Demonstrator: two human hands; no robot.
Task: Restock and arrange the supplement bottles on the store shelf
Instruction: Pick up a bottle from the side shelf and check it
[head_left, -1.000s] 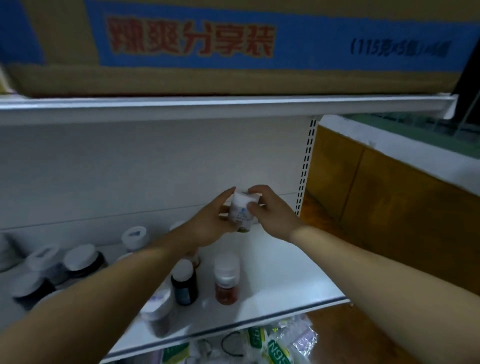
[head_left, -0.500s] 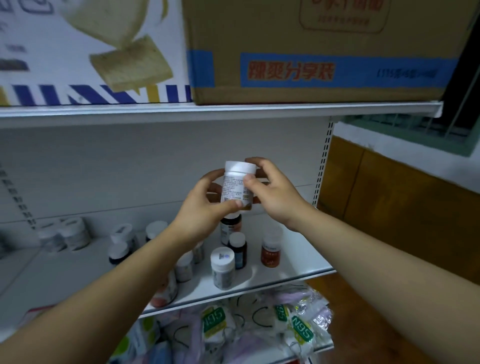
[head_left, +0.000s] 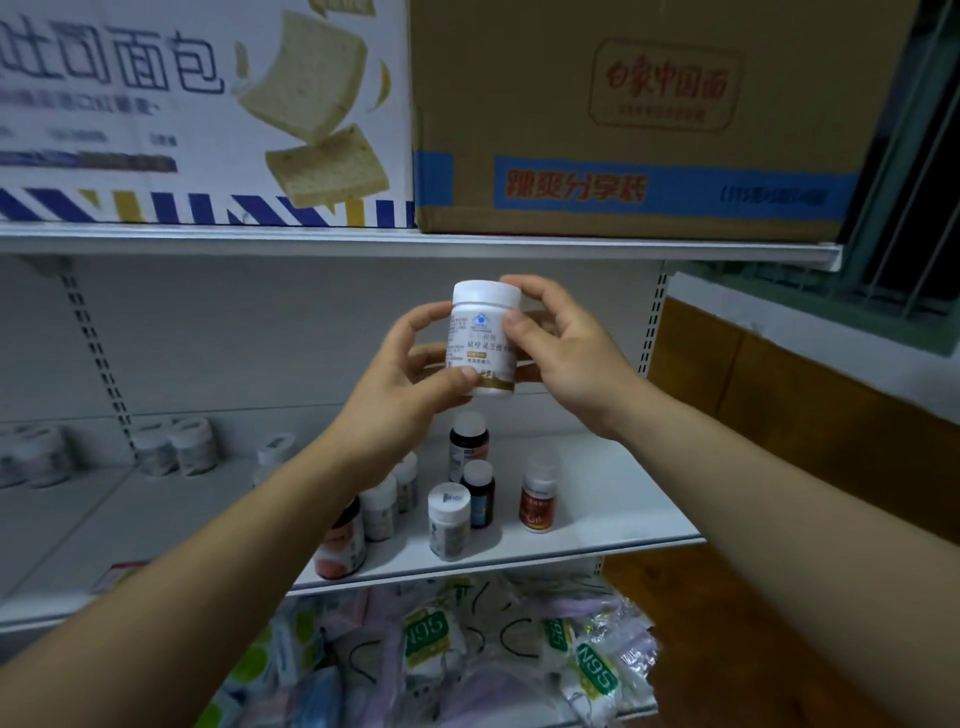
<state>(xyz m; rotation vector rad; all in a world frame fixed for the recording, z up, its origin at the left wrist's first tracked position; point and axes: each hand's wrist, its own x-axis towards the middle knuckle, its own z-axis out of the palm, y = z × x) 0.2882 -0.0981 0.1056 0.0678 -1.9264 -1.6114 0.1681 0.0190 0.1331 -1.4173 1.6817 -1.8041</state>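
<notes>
The left hand (head_left: 408, 382) has its thumb pressed on the lower front of the white supplement bottle (head_left: 482, 332), right by the gold band at the bottom of the label. Its other fingers are curled round the bottle's left side and back. The right hand (head_left: 569, 356) pinches from the other side, thumb on the right edge of the label and index finger hooked over the rim of the white cap. So both hands are closed in snug on the same bottle. It's upright, label facing the camera, held up in the air dead centre of the frame, in front of the white back panel and well above the middle shelf (head_left: 615, 486).

Just below the hands, lower centre, a little cluster of bottles stands on that shelf. There's a dark bottle with a white cap (head_left: 468, 446) at the back, a dark blue one (head_left: 479, 494) in front of it and a white-capped bottle (head_left: 448, 527) nearest the shelf edge. A red-brown bottle (head_left: 538, 500) stands a bit apart on the right. A pink-labelled bottle (head_left: 340, 543) is partly hidden behind the left forearm.

Over on the left, some white jars (head_left: 176, 447) sit at the back, kinda blurry. N95 mask packs (head_left: 426, 631) are piled along the bottom of the frame.

Up top, a white bread carton (head_left: 197, 109) and a brown cardboard box (head_left: 649, 119) sit side by side on the upper shelf (head_left: 415, 244).
</notes>
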